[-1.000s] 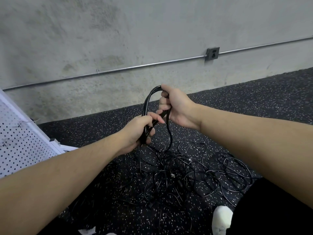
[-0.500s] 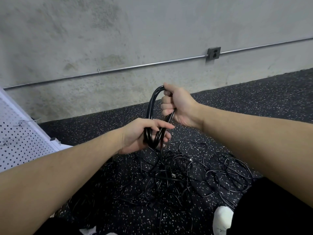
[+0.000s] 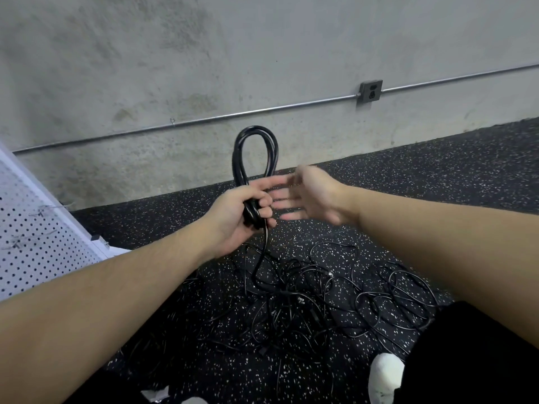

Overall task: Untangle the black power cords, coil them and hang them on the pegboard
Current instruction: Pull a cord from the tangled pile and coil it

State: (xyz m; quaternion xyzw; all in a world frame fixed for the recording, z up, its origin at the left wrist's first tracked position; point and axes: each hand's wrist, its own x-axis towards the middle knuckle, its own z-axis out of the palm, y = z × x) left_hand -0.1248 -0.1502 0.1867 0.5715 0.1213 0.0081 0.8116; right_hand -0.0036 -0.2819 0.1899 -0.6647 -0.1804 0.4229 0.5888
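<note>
Head view: right hand (image 3: 313, 196) has let go of the coil (image 3: 255, 158) and hovers spread, blurred, beside the left hand (image 3: 239, 211), which alone grips it upright; its tail drops into the tangle (image 3: 306, 301) below, so coiling continues.

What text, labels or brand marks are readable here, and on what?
None readable.
Coiled cord in the left hand: no print visible.
Wall outlet: no marking legible.
Pegboard: holes and hooks only, no label.
Right hand is motion-blurred; holds nothing.
Cords on the floor: any moulded marks too small to tell.
</note>
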